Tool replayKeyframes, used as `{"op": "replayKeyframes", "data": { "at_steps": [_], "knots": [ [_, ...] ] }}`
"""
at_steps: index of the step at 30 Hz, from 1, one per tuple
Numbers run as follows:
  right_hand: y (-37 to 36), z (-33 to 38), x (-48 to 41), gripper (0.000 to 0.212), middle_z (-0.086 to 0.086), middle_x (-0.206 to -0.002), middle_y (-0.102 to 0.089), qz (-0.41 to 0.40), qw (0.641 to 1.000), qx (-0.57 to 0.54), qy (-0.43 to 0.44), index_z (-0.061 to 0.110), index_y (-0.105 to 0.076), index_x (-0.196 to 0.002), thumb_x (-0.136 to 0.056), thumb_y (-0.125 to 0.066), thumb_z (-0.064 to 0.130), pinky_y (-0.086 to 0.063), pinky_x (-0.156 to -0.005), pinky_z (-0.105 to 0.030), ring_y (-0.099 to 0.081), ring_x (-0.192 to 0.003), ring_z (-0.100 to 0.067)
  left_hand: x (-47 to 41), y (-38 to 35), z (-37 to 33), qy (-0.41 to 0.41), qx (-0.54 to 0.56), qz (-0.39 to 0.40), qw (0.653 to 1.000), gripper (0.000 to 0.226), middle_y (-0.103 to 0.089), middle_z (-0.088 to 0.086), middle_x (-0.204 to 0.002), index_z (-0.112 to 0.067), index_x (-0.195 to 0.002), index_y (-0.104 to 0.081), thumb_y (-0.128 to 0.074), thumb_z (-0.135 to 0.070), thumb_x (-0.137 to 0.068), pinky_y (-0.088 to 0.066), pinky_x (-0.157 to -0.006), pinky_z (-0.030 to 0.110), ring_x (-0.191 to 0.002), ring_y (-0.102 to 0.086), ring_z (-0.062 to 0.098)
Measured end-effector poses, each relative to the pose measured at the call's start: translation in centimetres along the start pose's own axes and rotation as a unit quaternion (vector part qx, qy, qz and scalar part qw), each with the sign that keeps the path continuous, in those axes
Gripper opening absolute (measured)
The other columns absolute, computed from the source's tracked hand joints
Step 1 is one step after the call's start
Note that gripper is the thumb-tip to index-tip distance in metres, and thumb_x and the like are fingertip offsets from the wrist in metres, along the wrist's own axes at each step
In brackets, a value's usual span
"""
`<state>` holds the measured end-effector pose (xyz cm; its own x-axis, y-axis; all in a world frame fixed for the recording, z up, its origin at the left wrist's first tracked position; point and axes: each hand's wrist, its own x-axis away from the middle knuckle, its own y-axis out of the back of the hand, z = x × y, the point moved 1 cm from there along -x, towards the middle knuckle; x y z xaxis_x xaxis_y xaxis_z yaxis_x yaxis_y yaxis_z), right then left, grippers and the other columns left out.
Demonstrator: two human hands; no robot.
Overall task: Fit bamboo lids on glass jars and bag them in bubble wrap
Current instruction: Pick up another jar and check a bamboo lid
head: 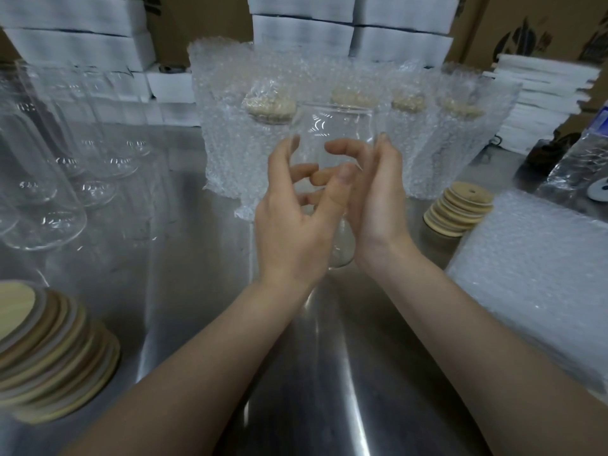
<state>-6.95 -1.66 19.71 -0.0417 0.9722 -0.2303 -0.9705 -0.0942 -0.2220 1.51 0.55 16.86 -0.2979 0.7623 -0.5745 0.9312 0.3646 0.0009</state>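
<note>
Far left: a fanned stack of bamboo lids (49, 350) lies on the steel table (197, 291), near a cluster of empty jars (42, 199) too blurred to count. Centre: left hand (296, 225) and right hand (375, 209) both curl around one lidless glass jar (332, 133), held above the table and partly hiding four bubble-wrapped jars (230, 133) behind. Right: a second lid stack (457, 209) sits beside a pile of bubble-wrap bags (539, 274).

Steel table (197, 307) w/ glare streaks; white foam boxes (82, 44) stacked behind (cardboard cartons (533, 24) too).
</note>
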Motion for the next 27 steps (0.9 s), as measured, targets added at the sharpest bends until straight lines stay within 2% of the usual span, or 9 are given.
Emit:
{"op": "replayKeyframes", "data": {
  "at_steps": [3, 7, 9, 12, 17, 20, 22, 24, 27],
  "knots": [
    [0.4, 0.1, -0.4, 0.053, -0.004, -0.066, -0.062, 0.007, 1.000, 0.002, -0.009, 0.016, -0.057, -0.088, -0.104, -0.016, 0.045, -0.043, -0.062, -0.033, -0.056, -0.063, -0.019, -0.1, 0.1, 0.1, -0.009, 0.026, -0.005, 1.000, 0.069, -0.067, -0.011, -0.106, -0.018, -0.138, -0.047, -0.039, -0.062, -0.085, -0.053, -0.074, 0.015, -0.087, -0.066, -0.008],
    [0.8, 0.2, -0.8, 0.052, -0.005, -0.065, -0.055, 0.013, 1.000, -0.005, -0.010, 0.014, -0.056, -0.087, -0.105, -0.016, 0.042, -0.042, -0.055, -0.030, -0.054, -0.055, -0.017, -0.2, 0.1, -0.2, 0.038, 0.091, -0.011, 0.995, 0.062, -0.070, 0.000, -0.113, -0.028, -0.129, -0.057, -0.030, -0.065, -0.086, -0.059, -0.082, 0.045, -0.100, -0.070, 0.016],
    [1.1, 0.2, -0.9, 0.047, -0.005, -0.062, -0.055, 0.006, 1.000, -0.018, -0.016, 0.012, -0.056, -0.087, -0.104, -0.020, 0.037, -0.040, -0.052, -0.028, -0.052, -0.053, -0.019, -0.2, 0.1, -0.5, 0.055, 0.109, -0.012, 0.992, 0.057, -0.070, 0.000, -0.112, -0.033, -0.126, -0.058, -0.030, -0.064, -0.087, -0.060, -0.077, 0.038, -0.100, -0.070, 0.018],
    [1.3, 0.0, -1.0, 0.039, -0.003, -0.057, -0.056, -0.006, 0.998, -0.041, -0.043, 0.011, -0.056, -0.083, -0.102, -0.028, 0.030, -0.038, -0.050, -0.027, -0.050, -0.049, -0.016, -0.5, 0.0, -0.4, 0.087, 0.151, 0.001, 0.985, 0.054, -0.066, 0.006, -0.124, -0.022, -0.132, -0.057, -0.029, -0.051, -0.096, -0.056, -0.065, 0.022, -0.102, -0.070, 0.023],
    [1.2, -0.7, -1.0, 0.049, 0.000, -0.060, -0.057, -0.012, 0.998, -0.052, -0.028, 0.013, -0.058, -0.083, -0.105, -0.023, 0.039, -0.041, -0.053, -0.026, -0.053, -0.053, -0.013, -1.2, 0.4, 0.4, 0.114, 0.175, 0.028, 0.977, 0.043, -0.068, 0.007, -0.120, -0.021, -0.130, -0.058, -0.025, -0.037, -0.107, -0.057, -0.065, 0.025, -0.097, -0.072, 0.024],
    [0.8, -1.0, -0.9, 0.056, 0.000, -0.070, -0.061, 0.019, 0.997, -0.074, -0.003, 0.015, -0.060, -0.093, -0.104, -0.018, 0.050, -0.048, -0.060, -0.027, -0.061, -0.066, -0.015, -1.5, 0.7, 0.7, 0.142, 0.182, 0.023, 0.973, 0.038, -0.073, 0.000, -0.108, -0.030, -0.115, -0.063, -0.027, -0.040, -0.106, -0.059, -0.063, 0.029, -0.087, -0.074, 0.021],
    [0.5, -0.9, -0.8, 0.058, -0.001, -0.079, -0.066, 0.040, 0.996, -0.077, 0.007, 0.016, -0.059, -0.105, -0.100, -0.020, 0.059, -0.051, -0.062, -0.025, -0.067, -0.073, -0.017, -1.7, 0.7, 0.9, 0.156, 0.185, 0.011, 0.970, 0.039, -0.072, -0.001, -0.112, -0.028, -0.111, -0.065, -0.028, -0.040, -0.106, -0.059, -0.063, 0.030, -0.092, -0.073, 0.021],
    [0.3, -0.8, -0.6, 0.059, -0.004, -0.092, -0.069, 0.045, 0.998, -0.048, 0.022, 0.019, -0.054, -0.118, -0.089, -0.033, 0.066, -0.053, -0.064, -0.025, -0.069, -0.077, -0.018, -1.8, 0.7, 0.9, 0.158, 0.192, -0.001, 0.969, 0.042, -0.071, 0.003, -0.117, -0.021, -0.114, -0.064, -0.027, -0.039, -0.106, -0.058, -0.069, 0.032, -0.101, -0.071, 0.023],
    [0.1, -0.8, -0.5, 0.073, -0.004, -0.102, -0.070, 0.047, 0.997, -0.006, 0.059, 0.025, -0.046, -0.126, -0.071, -0.068, 0.067, -0.055, -0.069, -0.027, -0.071, -0.079, -0.017, -1.7, 0.6, 0.9, 0.147, 0.180, 0.005, 0.973, 0.046, -0.072, 0.004, -0.113, -0.017, -0.120, -0.063, -0.025, -0.040, -0.106, -0.057, -0.070, 0.032, -0.100, -0.071, 0.025]
  ]
}}
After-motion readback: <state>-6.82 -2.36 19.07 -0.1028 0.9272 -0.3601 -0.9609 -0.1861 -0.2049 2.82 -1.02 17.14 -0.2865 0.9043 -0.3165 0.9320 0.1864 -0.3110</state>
